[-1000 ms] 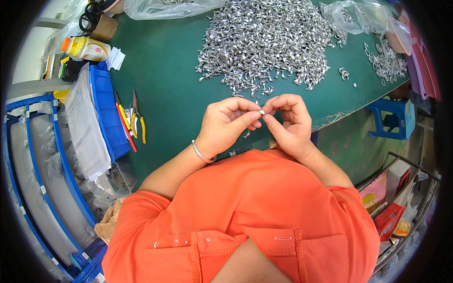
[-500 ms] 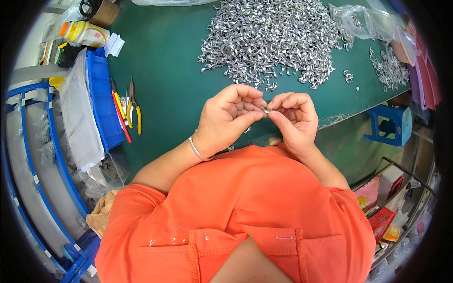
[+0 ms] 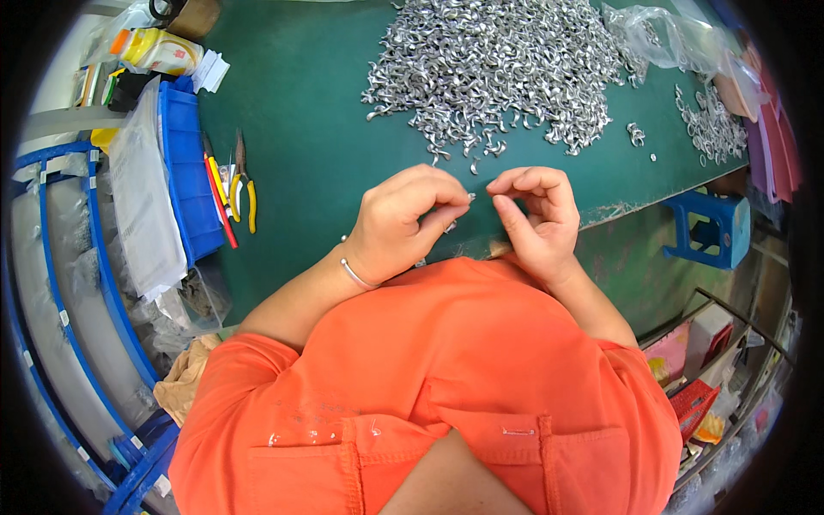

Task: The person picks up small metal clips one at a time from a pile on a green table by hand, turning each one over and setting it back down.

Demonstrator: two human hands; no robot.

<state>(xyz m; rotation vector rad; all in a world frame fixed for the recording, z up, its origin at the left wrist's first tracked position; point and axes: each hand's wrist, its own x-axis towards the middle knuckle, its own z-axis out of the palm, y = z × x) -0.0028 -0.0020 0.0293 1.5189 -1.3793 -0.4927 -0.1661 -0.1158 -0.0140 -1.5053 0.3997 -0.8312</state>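
While blue bin sits along left of green table, yellow-handled pliers lie just beside it. Left hand next — thumb and fingertips pinching small silver piece, end poking out to right. Big heap of curved silver bits lies beyond both hands. Right hand just apart from left — thumb and forefinger slightly parted. Farther right, loose rings near table edge, blue stool below.

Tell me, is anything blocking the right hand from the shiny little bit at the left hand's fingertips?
Nothing visible is in the way. Between the right hand and the small silver piece at the fingertips of the left hand is just a gap, with green tabletop showing through.
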